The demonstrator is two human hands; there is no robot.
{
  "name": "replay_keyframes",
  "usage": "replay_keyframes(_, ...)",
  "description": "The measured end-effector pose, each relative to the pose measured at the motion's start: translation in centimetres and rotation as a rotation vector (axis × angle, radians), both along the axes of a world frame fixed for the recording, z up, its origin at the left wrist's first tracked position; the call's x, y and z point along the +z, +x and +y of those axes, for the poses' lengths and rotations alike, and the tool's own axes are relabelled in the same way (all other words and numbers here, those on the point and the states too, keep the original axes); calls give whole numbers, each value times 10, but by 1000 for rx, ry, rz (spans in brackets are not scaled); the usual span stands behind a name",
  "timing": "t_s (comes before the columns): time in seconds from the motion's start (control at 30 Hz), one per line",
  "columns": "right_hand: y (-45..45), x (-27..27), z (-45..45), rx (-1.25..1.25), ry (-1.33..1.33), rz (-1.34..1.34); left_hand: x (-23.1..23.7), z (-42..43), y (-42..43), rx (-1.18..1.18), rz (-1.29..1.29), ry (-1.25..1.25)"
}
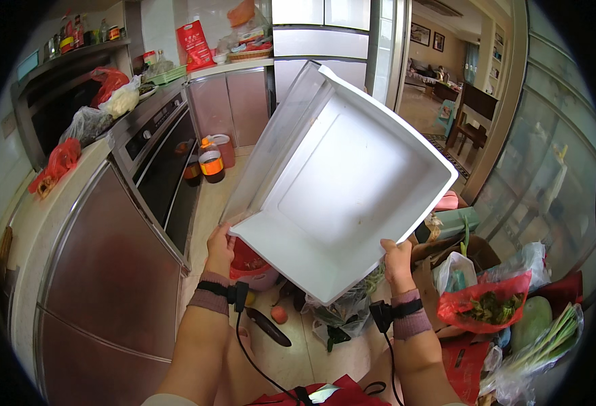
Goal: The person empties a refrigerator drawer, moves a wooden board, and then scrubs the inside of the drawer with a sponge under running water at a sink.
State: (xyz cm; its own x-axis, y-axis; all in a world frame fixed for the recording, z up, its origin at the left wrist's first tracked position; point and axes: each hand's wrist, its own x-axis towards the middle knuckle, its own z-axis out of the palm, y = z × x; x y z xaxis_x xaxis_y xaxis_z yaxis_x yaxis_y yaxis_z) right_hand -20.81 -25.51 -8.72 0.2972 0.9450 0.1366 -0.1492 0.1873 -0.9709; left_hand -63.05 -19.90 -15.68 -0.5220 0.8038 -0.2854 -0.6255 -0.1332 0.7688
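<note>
A large white refrigerator drawer (348, 177) with a clear plastic front panel (283, 137) is held up and tilted before me. My left hand (220, 248) grips its near left corner, beside the clear panel. On the near right rim, my right hand (397, 259) is closed with the thumb over the edge. The inside shows only a few small specks. Beneath the drawer, partly hidden by it, lie a red-lined basin (250, 266), a long dark eggplant (268, 327), a reddish round fruit or vegetable (279, 314) and clear bags of greens (343, 314).
Bagged vegetables, including a red bag of leafy greens (485, 304) and scallions (546, 345), crowd the floor at right. A bottle of dark liquid (210, 161) stands by the oven (163, 167). The refrigerator (321, 45) is at the back. Countertop (95, 152) and cabinets run along the left.
</note>
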Motion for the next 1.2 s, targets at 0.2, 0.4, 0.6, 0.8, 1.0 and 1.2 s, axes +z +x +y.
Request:
replay_keyframes(0.2, -5, -4, -4, -5, -5, -6, -4, 0, -4, 35, -170, 91)
replay_keyframes(0.4, -4, -2, -6, -22, 37, 3, -5, 5, -1, 45, -161, 76)
replay_keyframes(0.6, -4, 4, -14, 7, 38, -60, 6, 0, 19, 132, -110, -69)
replay_keyframes(0.8, -6, 2, -9, -5, 207, -132, -2, 2, 12, 155, -187, -35)
replay_keyframes(1.0, -4, 12, -16, 36, 72, -110, -5, 2, 2, 112, -159, 75)
replay_keyframes(1.2, 2, -4, -6, -20, 128, -94, -2, 3, 8, 122, -204, 109)
